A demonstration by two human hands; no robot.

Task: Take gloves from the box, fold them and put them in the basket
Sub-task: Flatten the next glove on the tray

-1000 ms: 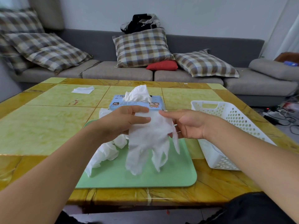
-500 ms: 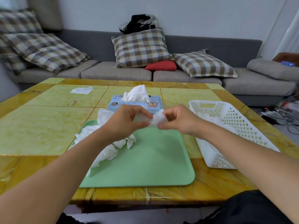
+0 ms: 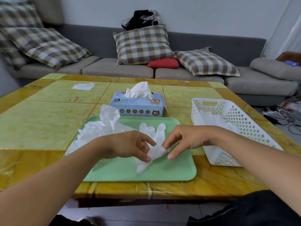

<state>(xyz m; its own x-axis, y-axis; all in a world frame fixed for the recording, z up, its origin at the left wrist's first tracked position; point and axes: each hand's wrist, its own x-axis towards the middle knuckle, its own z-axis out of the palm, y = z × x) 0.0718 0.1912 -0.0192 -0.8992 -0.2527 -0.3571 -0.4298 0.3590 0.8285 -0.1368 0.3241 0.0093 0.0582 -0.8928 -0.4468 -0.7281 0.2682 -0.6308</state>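
A thin white glove lies on the green tray, its fingers pointing away from me. My left hand pinches the glove's cuff end at the left. My right hand pinches the same end from the right, thumb low over the tray. A loose heap of more white gloves sits on the tray's far-left part. The blue glove box stands behind the tray with a glove sticking up from its slot. The white perforated basket at the right holds several gloves.
The yellow-green tiled table carries a white paper at the far left. A grey sofa with checked cushions runs behind the table. Cables lie on the floor at the far right.
Both hands came down from in front of the box to the tray. The glove went from hanging, to bunched between the hands, to lying spread on the tray.
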